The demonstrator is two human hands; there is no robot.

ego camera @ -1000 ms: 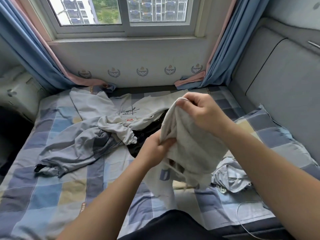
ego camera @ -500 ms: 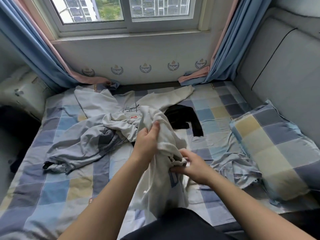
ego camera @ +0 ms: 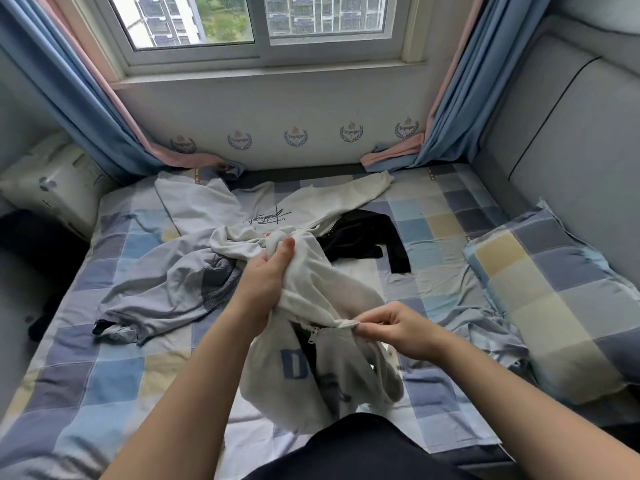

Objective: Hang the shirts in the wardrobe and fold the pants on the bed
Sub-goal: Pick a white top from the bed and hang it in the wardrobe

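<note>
I hold a light grey zip-up garment (ego camera: 332,368) with a blue letter D above the near part of the bed (ego camera: 104,375). My left hand (ego camera: 266,282) grips a bunch of its cloth at the top. My right hand (ego camera: 398,327) pinches its edge beside the zipper, lower and to the right. Behind it lie a white shirt (ego camera: 263,206) with dark script, a grey garment (ego camera: 166,289) at the left and a black garment (ego camera: 363,237) at the right.
A checked pillow (ego camera: 554,306) lies at the right by the grey padded headboard (ego camera: 571,140). A crumpled blue-grey cloth (ego camera: 485,334) lies next to it. Blue curtains (ego camera: 69,98) hang on both sides of the window (ego camera: 259,26). A white appliance (ego camera: 52,181) stands at the left.
My right hand dropped from the garment's top to its zipper edge, low right. My left hand rose to grip the top bunch. The garment hangs lower and more spread.
</note>
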